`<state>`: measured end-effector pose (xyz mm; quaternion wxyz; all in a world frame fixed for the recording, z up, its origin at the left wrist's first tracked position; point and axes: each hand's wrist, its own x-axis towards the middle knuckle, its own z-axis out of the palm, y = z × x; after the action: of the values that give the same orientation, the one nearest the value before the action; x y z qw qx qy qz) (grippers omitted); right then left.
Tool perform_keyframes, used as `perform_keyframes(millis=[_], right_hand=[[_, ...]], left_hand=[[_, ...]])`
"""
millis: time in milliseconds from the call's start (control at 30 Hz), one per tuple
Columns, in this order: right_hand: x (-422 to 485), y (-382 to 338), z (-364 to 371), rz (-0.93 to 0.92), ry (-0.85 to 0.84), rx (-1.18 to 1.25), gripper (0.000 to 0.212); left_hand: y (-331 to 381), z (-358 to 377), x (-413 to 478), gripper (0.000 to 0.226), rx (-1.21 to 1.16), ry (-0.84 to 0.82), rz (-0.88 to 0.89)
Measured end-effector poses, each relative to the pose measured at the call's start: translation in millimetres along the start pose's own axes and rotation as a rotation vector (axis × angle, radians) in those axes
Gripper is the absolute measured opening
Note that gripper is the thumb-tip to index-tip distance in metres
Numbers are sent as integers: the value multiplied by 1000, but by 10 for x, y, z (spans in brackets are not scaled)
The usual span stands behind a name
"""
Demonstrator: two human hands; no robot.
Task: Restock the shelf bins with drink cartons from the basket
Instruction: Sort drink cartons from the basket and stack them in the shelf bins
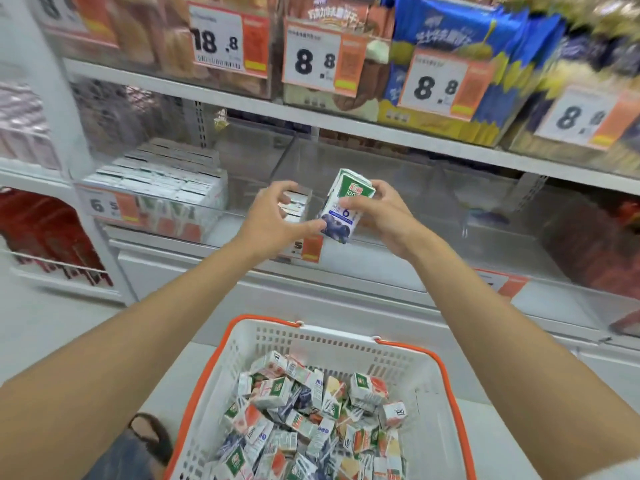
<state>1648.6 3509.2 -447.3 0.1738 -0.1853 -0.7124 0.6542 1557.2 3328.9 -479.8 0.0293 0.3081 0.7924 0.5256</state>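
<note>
A blueberry drink carton with a green top is held upright in front of the shelf. My right hand grips it from the right, fingers curled round its side. My left hand pinches the carton's lower left corner with thumb and fingertips. Behind the hands, a clear shelf bin holds a couple of cartons at its left. A fuller bin of cartons stands to the left. Below, a white basket with an orange rim holds several mixed drink cartons.
The shelf above carries snack packs behind price tags reading 8.8 and 18.8. Red packs fill a rack at far left. A white ledge runs under the bins. A dark shoe shows left of the basket.
</note>
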Motion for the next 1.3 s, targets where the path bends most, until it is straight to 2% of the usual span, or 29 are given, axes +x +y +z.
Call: perform_keyframes(millis=[67, 100, 167, 233, 333, 400, 533, 733, 800, 900, 967, 1000, 1067, 1133, 1200, 1300], right_hand=[[198, 16, -9, -34, 91, -25, 57], [293, 42, -12, -54, 122, -48, 59], [452, 123, 11, -72, 117, -138, 66], [569, 250, 49, -14, -8, -260, 70], [683, 395, 62, 272, -409, -324, 65], [762, 421, 55, 389, -552, -263, 61], [838, 424, 119, 380, -579, -340, 43], [822, 441, 119, 387, -578, -397, 45], [738, 376, 159, 312, -525, -489, 43], [561, 350, 193, -121, -188, -671, 45], [337, 366, 209, -389, 29, -652, 29], [198, 402, 223, -465, 73, -621, 21], [-97, 595, 261, -517, 65, -575, 14], [-383, 946, 244, -455, 19, -589, 13], [-629, 1440, 87, -284, -18, -621, 14], [-957, 2304, -378, 61, -139, -766, 19]], left_hand=[[-147, -68, 132, 91, 214, 164, 78], [-235, -100, 200, 104, 311, 162, 86], [-393, -123, 296, 131, 458, 37, 53], [-516, -57, 335, 142, 564, -35, 34], [-671, 87, 357, 143, 633, 88, 86], [-717, 125, 374, 141, 621, 167, 121], [-764, 144, 378, 138, 622, 208, 156], [-702, 154, 351, 137, 645, 161, 122], [-641, 153, 286, 135, 670, 159, 104], [-573, 177, 53, 121, 695, 290, 113], [-590, 252, -160, 102, 662, 379, 156], [-618, 305, -274, 90, 613, 381, 163], [-746, 440, -509, 69, 444, 242, 89], [-945, 589, -753, 59, 266, 17, -85], [-1180, 725, -1010, 56, 250, -185, -220], [-1509, 849, -1350, 54, 304, -355, -296]])
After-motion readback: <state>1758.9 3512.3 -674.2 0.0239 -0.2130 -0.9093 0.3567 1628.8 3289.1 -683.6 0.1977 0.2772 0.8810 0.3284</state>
